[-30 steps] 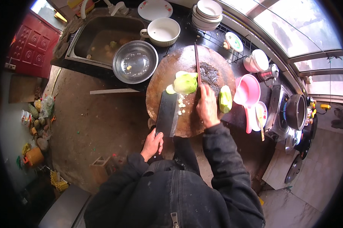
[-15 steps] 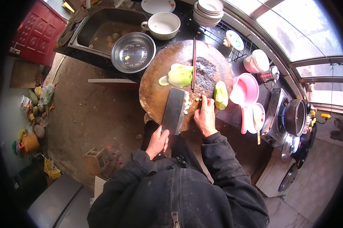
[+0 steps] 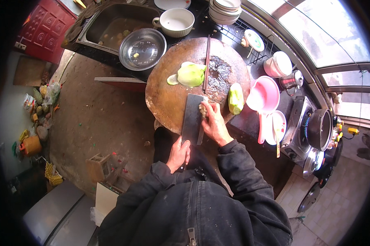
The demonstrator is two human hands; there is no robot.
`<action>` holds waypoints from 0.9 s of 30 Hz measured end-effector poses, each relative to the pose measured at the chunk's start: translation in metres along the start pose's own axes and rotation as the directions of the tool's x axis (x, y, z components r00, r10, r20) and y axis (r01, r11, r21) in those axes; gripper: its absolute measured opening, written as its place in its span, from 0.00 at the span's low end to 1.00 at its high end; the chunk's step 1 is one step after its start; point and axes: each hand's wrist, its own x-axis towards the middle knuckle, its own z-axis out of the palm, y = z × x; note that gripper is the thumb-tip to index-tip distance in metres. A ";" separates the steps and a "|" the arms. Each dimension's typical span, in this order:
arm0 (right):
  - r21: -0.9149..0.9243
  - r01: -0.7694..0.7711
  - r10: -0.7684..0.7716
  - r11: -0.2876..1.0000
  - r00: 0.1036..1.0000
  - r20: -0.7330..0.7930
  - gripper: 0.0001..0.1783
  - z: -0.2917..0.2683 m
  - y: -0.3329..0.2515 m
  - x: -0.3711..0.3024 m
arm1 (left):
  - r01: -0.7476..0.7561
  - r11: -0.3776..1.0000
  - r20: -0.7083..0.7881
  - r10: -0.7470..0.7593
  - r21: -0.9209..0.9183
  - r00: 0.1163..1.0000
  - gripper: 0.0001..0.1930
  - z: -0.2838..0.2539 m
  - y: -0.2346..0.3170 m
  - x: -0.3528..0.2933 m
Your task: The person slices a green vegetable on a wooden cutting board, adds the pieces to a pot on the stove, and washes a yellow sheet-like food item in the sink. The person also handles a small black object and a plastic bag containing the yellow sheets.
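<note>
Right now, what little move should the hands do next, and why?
Probably the right hand should nudge the small white chopped pieces onto the wide dark metal cleaver. Its fingers are at those pieces, by the blade's right edge, and the left hand holds the cleaver at the near edge of the round brown wooden chopping board.

The person is wearing a black, long-sleeved cloth jacket [image 3: 164, 211], its surface showing scattered pale specks. A straight dark zip [image 3: 195, 205] is running along the jacket's middle, carrying a silver-grey metal pull [image 3: 192, 237]. The left sleeve [image 3: 146, 182] and right sleeve [image 3: 248, 176] are creasing in loose folds and ending at the wrists. Dark trousers [image 3: 162, 147] are showing beyond the jacket's edge.
</note>
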 end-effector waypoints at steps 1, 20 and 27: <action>0.030 0.008 -0.009 1.000 0.999 0.031 0.40 -0.004 0.002 -0.002 | -0.010 1.000 0.000 0.010 -0.004 1.000 0.06 0.000 -0.002 0.000; -0.209 0.007 -0.034 0.978 0.991 -0.126 0.29 0.007 -0.008 0.006 | -0.045 0.999 -0.057 0.044 -0.019 0.997 0.09 0.009 -0.019 -0.001; -0.101 -0.052 0.044 0.993 0.995 -0.086 0.29 -0.004 -0.011 -0.027 | -0.057 0.998 -0.052 0.055 -0.031 0.997 0.09 0.006 -0.020 0.000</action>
